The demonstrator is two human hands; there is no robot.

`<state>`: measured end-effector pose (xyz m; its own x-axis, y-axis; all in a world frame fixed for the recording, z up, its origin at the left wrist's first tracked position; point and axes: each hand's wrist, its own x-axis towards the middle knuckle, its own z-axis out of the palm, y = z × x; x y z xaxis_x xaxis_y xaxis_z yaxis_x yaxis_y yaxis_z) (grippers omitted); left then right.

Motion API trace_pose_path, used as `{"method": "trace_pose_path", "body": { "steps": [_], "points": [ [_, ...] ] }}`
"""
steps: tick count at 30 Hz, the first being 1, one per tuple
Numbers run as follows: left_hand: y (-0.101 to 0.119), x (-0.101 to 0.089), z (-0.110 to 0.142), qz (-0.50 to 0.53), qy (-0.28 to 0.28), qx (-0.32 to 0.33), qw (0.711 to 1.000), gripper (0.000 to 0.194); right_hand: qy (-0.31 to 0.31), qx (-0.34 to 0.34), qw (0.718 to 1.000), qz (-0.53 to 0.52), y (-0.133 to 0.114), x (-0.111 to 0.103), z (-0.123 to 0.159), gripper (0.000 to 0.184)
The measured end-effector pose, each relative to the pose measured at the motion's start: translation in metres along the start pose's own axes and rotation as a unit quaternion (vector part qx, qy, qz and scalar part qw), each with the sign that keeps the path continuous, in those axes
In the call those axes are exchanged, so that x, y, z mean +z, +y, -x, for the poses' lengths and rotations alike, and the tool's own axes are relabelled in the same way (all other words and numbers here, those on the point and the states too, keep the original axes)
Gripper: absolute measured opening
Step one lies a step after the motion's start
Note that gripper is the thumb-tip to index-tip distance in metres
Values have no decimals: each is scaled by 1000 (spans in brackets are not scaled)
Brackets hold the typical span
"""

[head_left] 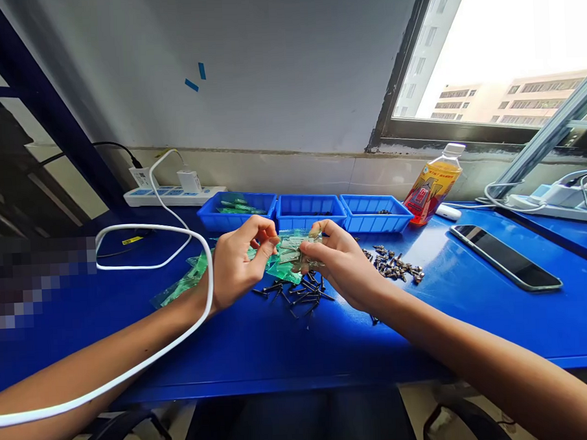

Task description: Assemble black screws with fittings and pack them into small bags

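Note:
My left hand and my right hand meet above the blue table. Both pinch one small clear green plastic bag by its upper edge, fingers closed on it. Right under the hands lies a loose heap of black screws. A smaller heap of silver-grey screws lies just right of my right hand. More green bags are spread on the table behind my left wrist. A white cable runs across my left forearm.
Three blue bins stand in a row at the back, the left one with green bags. A bottle, a phone and power strips lie around. The window is at the right.

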<state>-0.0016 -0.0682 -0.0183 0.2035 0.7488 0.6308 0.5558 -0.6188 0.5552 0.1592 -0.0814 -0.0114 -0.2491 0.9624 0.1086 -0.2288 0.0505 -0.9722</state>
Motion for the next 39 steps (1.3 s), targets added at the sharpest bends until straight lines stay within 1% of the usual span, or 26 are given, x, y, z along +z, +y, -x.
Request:
{"method": "trace_pose_path", "body": {
  "steps": [5, 9, 11, 13, 15, 18, 20, 21, 23, 26, 28, 32, 39],
  "points": [
    [0, -1, 1, -2, 4, 0, 1000, 9, 7, 2, 1000, -23, 2, 1, 0, 28],
    [2, 1, 4, 26, 11, -2, 1000, 7, 12, 9, 999, -37, 3, 5, 1, 28],
    [3, 2, 5, 63, 9, -25, 998, 7, 10, 8, 999, -41, 4, 6, 2, 29],
    [4, 3, 4, 130, 3, -63, 990, 9, 7, 3, 999, -42, 3, 6, 2, 29],
    [5, 3, 2, 223, 0, -101, 970, 13, 15, -7, 999, -44, 2, 3, -1, 28],
    [6, 1, -4, 331, -13, -181, 926, 16, 49, -39, 998, -33, 0, -6, -7, 27],
    [5, -1, -7, 361, -27, -244, 900, 15, 56, -63, 996, 5, -1, -11, -9, 25],
    [4, -1, -8, 368, -33, -268, 890, 15, 49, -71, 996, 31, -1, -12, -10, 23],
    [3, 0, -8, 379, -49, -293, 876, 18, 22, -79, 993, 83, 1, -12, -8, 19],
    [3, 2, -6, 388, -72, -298, 869, 25, -16, -83, 987, 134, 4, -7, -4, 17],
    [3, 3, -5, 393, -86, -294, 867, 25, -23, -86, 985, 147, 6, -5, -2, 15],
    [3, 3, -4, 398, -105, -280, 867, 24, -11, -91, 984, 152, 6, -5, -2, 14],
    [2, 4, -2, 412, -107, -280, 860, 23, 0, -94, 984, 151, 6, -6, -3, 11]
  ]
}}
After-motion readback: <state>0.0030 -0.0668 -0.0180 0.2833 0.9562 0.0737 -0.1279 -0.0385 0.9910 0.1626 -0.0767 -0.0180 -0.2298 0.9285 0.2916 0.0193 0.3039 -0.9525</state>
